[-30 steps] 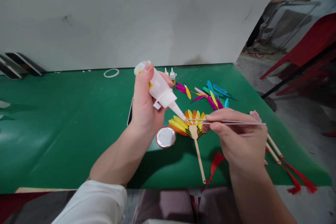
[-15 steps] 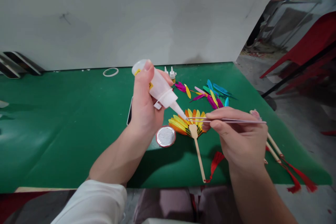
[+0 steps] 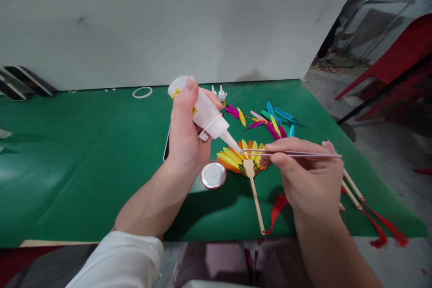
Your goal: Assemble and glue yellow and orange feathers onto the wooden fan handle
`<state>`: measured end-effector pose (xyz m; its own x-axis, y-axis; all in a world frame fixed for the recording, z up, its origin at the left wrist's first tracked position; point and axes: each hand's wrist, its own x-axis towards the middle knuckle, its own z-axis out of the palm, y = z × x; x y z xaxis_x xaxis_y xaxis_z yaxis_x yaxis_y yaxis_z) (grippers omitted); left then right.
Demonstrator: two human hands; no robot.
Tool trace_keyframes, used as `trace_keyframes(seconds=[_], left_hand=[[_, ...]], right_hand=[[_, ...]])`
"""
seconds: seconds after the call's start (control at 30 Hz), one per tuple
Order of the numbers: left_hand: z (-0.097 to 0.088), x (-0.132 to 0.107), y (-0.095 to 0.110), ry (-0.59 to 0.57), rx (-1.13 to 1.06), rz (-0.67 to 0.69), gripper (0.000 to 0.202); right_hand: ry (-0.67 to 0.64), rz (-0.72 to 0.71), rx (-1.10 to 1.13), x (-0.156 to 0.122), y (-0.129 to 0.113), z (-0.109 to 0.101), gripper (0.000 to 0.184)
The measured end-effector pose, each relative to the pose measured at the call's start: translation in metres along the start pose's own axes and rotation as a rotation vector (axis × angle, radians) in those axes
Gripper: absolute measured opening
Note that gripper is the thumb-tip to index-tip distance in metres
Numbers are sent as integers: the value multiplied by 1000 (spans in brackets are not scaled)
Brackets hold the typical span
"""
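My left hand [image 3: 185,139] is wrapped round a white glue bottle [image 3: 204,114], tilted with its nozzle down at the top of a small feather fan [image 3: 241,157]. The fan has yellow and orange feathers and a wooden stick handle [image 3: 256,204] with a red tassel [image 3: 277,209]. My right hand [image 3: 308,180] pinches metal tweezers [image 3: 290,154]; their tips meet the bottle's nozzle just above the fan's feathers. The fan lies on the green table cover [image 3: 84,157].
Loose pink, yellow, blue and green feathers [image 3: 266,119] lie behind the fan. A round silver lid [image 3: 213,175] sits left of it. Two small dropper bottles [image 3: 220,95] and a white ring [image 3: 142,92] stand near the wall. More sticks with red tassels [image 3: 367,209] lie at right.
Both hands have stayed almost still; the bottle and tweezer tips have crept slightly up and left over the fan.
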<state>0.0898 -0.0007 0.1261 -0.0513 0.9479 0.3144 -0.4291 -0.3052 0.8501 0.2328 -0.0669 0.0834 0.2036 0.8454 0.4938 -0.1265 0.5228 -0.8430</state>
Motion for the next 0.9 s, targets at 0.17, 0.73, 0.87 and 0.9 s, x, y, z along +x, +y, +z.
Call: trace_keyframes(seconds=[0.17,0.73,0.87,0.9], left_hand=[[0,-1,-1,-3,25,49,47],[2,-2,0,15,25,52,46],[1,-3,0,7,50,48,46],[1,-3,1,5,51,48,45]], right_hand=[[13,13,-1,-1,1,0,14],[37,55,-3,-1,0,1,13],[38,50,0,-1,1,1,13],[39,49,0,-1,1,1,13]])
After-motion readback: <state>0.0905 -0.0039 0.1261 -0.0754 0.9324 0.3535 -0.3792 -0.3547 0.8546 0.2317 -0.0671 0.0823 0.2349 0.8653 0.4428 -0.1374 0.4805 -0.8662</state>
